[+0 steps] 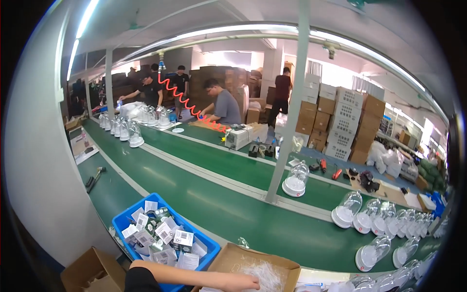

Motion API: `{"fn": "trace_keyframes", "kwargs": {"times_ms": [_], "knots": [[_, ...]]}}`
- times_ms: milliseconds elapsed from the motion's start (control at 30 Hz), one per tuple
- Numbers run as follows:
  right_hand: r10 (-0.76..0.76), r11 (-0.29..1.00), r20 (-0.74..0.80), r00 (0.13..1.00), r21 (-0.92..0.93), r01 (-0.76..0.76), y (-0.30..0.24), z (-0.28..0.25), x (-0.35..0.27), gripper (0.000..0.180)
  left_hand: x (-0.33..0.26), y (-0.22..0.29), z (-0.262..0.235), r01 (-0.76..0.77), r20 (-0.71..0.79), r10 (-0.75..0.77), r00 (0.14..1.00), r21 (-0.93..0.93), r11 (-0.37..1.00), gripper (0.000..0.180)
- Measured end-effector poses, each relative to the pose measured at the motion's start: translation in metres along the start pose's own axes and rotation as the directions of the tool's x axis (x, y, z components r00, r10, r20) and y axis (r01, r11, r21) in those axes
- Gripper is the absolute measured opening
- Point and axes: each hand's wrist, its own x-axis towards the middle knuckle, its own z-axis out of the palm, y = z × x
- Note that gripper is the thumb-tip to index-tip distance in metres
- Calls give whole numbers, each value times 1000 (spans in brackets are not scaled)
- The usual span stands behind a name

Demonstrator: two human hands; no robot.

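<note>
Green conveyor belt [233,209] runs through a large workshop, curving from the near right to the far left. Closest to the camera, one bare forearm comes in from the lower edge, and the hand [243,282] lies in an open cardboard box [272,260] on a heap of clear plastic bags [265,275]. Its fingers are loosely curled on the bags; whether they really grip one, I cannot tell. Which hand it is cannot be told either, and no second hand is seen. Just left of this box stands a blue bin [121,221] full of small white packets, and further left another cardboard box [90,270]. On the belt to the right many clear glass domes [384,219] on white bases stand close together, and one single dome [295,180] stands beside a grey post [289,121]. A hammer [95,176] lies on the left side table. Farther away, people work at the line near a red coiled hose [187,102], with stacked cartons [340,121] behind.
</note>
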Motion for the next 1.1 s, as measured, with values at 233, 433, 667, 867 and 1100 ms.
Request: {"fn": "trace_keyframes", "kwargs": {"times_ms": [233, 433, 667, 867, 1100], "knots": [[-254, 957, 129, 958, -110, 269, -33, 55, 80, 28, 4, -27, 7, 100, -36, -105, 994, -114, 988, 39], [-220, 975, 226, 949, 34, 218, -35, 75, 104, 19, 2, -26, 1, -62, -421, -11, 907, -159, 985, 16], [-280, 960, 104, 954, 53, 276, -37, 86, 100, 14, 0, -4, -22, -99, -609, -116, 785, -308, 946, 13], [-395, 896, 5, 919, 221, 384, -16, 100, 99, 9, -3, 4, -21, -15, -532, -218, 818, -399, 917, 14], [-233, 942, 111, 966, 272, 196, -33, 82, 91, 11, -3, 1, -18, -31, -526, -244, 815, -459, 888, 13]]}}
